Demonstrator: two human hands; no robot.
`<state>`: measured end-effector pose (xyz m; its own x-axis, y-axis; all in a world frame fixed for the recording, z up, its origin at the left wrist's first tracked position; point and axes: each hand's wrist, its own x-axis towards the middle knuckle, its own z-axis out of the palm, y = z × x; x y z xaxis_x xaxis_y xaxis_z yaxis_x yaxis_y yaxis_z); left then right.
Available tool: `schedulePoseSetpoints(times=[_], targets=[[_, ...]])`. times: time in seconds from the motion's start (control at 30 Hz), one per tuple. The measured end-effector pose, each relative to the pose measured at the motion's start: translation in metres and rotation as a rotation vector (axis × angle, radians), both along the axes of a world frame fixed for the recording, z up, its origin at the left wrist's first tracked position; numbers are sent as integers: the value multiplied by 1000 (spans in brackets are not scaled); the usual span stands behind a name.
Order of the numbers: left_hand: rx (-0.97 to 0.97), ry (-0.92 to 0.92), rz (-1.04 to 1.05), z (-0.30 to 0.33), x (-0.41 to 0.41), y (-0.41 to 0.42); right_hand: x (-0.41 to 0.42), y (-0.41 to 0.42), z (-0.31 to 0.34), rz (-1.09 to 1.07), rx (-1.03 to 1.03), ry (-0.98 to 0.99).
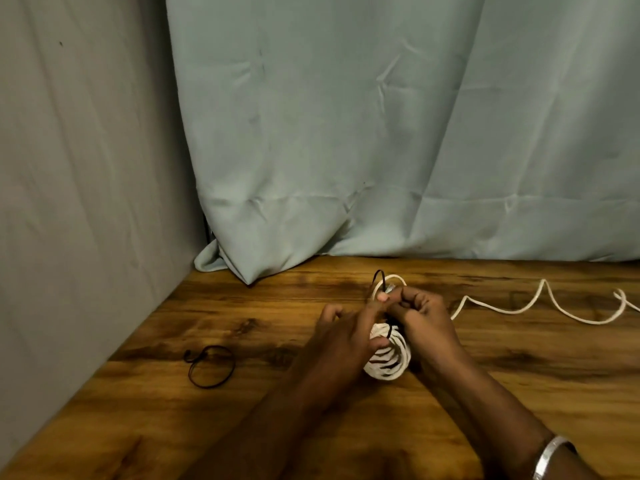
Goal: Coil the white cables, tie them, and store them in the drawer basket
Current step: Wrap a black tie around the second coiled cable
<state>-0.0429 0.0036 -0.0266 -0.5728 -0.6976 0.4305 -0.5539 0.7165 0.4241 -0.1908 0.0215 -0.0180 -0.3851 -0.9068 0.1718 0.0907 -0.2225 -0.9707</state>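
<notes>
A: Nearest us is a silver bangle (554, 455) on the right wrist, low in the corner. Past it, both forearms reach forward over the wooden table (138, 393).

B: And the coiled white cable (388, 362)?

A: It sits on the table between the two hands, a tight bundle of stacked loops. A thin black tie (378, 276) arcs up from its far end.

B: What are the fingers doing?

A: The right hand (427, 318) is curled around the bundle's right side, its fingers bent in near the top where the tie comes out. The left hand (341, 336) has a finger reaching across to that same spot, the others bent; it looks like a pinch on the tie, though the contact is partly hidden.

B: How will the cable handle?

A: I'd judge it light and springy: soft enough to bend, but the loops would fan open if released. Best held across the middle of the bundle, squeezing all turns together, while the tie cinches them.

B: Anything else?

A: A second white cable (540, 304) lies uncoiled in waves to the right, well apart. A spare black tie (211, 367) rests in a loop on the left. Pale curtains (346, 133) hang behind. No drawer basket is in view.
</notes>
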Motion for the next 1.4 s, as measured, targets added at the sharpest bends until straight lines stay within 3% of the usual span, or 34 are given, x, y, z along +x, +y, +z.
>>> schedulePoseSetpoints(times=[0.07,0.2,0.4,0.5,0.67,0.93,1.4], targets=[[48,26,-31,0,-2,1,-2,0,-1,29,33,-26],[-116,-59,-67,6,-1,0,-1,2,0,123,86,-100],[-37,213,-32,-4,6,-4,7,0,-1,154,36,-163],[-84,313,-13,-7,11,-10,9,0,0,197,-27,-200],[-67,285,16,-13,10,-19,7,-3,-2,211,-69,-208],[-76,357,15,-13,12,-23,8,9,-4,182,-189,200],[-104,439,-45,-13,12,-33,10,13,-3,91,-232,307]])
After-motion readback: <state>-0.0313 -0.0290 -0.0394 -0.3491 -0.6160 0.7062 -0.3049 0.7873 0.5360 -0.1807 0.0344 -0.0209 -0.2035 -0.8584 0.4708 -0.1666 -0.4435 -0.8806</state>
